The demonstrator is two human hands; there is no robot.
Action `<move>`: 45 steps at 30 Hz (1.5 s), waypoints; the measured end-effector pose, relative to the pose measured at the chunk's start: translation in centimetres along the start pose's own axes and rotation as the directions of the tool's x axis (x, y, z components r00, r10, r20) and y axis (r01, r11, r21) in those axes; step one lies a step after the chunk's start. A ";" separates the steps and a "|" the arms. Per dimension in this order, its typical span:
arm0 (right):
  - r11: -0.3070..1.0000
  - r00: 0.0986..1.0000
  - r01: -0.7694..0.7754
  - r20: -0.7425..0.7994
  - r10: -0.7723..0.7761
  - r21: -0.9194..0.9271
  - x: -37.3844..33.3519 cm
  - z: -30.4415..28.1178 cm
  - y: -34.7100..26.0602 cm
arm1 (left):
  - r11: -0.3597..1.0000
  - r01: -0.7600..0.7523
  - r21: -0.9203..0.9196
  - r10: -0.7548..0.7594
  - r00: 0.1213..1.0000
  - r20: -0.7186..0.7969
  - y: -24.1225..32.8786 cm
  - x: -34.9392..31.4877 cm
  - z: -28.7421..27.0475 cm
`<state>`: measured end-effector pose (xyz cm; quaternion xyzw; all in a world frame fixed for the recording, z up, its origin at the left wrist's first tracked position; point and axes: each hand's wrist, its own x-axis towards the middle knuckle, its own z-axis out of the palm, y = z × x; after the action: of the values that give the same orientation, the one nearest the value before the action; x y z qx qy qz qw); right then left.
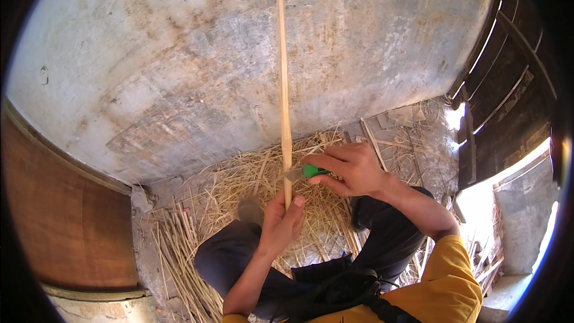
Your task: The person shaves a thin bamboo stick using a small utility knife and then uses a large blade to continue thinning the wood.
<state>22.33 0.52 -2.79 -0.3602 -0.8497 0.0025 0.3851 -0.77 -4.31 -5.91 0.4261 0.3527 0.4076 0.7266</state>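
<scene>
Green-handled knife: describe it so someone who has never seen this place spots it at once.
From the big stained wall, follow the long pale strip down to the left hand gripping it. Just above, the right hand holds the knife, blade pointing left at the strip. Its bright green handle sets it apart from the straw-coloured shavings below.

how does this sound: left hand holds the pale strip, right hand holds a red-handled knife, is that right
Only the colour is wrong: the head view shows the right hand holding a green-handled knife, not a red-handled one. The left hand does hold the pale strip.
</scene>
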 end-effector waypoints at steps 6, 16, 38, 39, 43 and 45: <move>0.999 0.999 0.030 0.016 -0.029 -0.038 0.1 0.4 -0.7 | 1.000 0.000 -0.014 0.001 0.999 0.053 -0.2 0.2 0.1; 0.998 0.995 -0.068 -0.076 0.069 0.014 0.2 -0.1 0.5 | 0.997 0.081 -0.002 -0.081 0.995 0.054 -1.3 0.0 0.0; 1.000 1.000 0.012 0.011 -0.012 0.000 -0.3 0.4 -1.2 | 0.977 0.197 -0.079 -0.179 0.964 0.196 0.2 0.2 0.0; 1.000 1.000 0.014 0.011 -0.014 0.001 -0.2 0.2 -1.5 | 0.978 0.195 -0.079 -0.177 0.965 0.195 0.2 0.2 -0.1; 0.998 1.000 -0.023 0.006 0.023 -0.065 0.0 -0.2 -2.4 | 0.979 0.194 -0.063 -0.183 0.972 0.148 0.0 0.0 0.0; 0.997 1.000 -0.026 -0.018 0.024 -0.070 0.0 -0.2 -2.4 | 0.980 0.195 -0.047 -0.189 0.976 0.111 0.1 -0.1 0.1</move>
<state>20.95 -1.31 -1.94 -0.3842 -0.8414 -0.0256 0.3793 -0.72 -4.42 -5.80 0.3898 0.3412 0.3226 0.7922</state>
